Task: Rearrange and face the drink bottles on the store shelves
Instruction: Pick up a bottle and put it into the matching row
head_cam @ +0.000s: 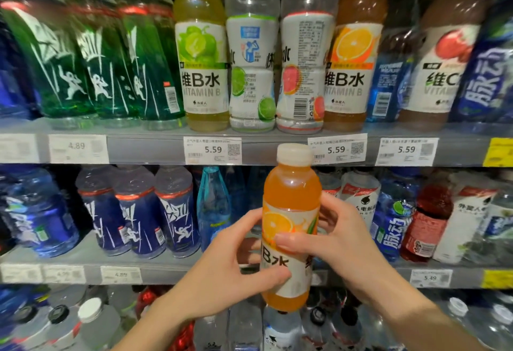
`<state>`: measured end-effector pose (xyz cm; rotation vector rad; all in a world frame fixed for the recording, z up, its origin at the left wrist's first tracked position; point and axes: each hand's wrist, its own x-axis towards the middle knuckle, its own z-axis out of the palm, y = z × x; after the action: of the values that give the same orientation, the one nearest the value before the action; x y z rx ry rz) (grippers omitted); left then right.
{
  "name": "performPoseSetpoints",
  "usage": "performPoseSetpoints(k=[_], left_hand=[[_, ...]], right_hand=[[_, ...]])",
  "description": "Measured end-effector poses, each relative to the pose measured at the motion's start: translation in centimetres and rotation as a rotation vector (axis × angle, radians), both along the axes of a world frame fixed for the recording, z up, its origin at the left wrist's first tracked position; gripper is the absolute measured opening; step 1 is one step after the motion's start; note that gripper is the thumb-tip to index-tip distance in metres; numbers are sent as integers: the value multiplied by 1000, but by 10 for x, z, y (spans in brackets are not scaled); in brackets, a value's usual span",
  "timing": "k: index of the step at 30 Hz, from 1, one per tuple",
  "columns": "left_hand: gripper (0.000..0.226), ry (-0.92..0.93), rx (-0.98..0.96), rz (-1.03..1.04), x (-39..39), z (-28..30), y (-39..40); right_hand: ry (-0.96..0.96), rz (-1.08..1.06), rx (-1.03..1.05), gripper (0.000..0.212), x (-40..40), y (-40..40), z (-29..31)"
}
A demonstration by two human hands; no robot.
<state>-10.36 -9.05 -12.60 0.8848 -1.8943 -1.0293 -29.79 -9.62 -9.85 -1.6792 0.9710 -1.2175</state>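
An orange vitamin drink bottle [290, 198] with a white cap is held upright in front of the shelves, slightly tilted. My left hand [233, 261] grips its lower label from the left. From the right, my right hand [333, 236] wraps its middle, thumb across the orange picture. On the upper shelf [155, 153] stand a lime vitamin bottle [201, 53], two clear bottles [251, 53] with side or back labels showing, and a matching orange bottle [352, 53].
Green bottles [91, 53] fill the upper left, blue and brown bottles the upper right. The middle shelf [69, 267] carries dark blue bottles, a light blue bottle [212, 206] and red and white ones. Price tags [212, 150] line the shelf edges. Capped bottles stand below.
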Motion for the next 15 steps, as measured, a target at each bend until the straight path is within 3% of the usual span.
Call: performPoseSetpoints(k=[9, 13, 15], left_hand=[[63, 141, -57, 160, -18, 26, 17], [64, 239, -96, 222, -37, 42, 26], [64, 275, -120, 247, -45, 52, 27]], right_hand=[[-28, 15, 31, 47, -9, 23, 32], [-93, -83, -34, 58, -14, 34, 42], [-22, -137, -95, 61, -19, 40, 49]])
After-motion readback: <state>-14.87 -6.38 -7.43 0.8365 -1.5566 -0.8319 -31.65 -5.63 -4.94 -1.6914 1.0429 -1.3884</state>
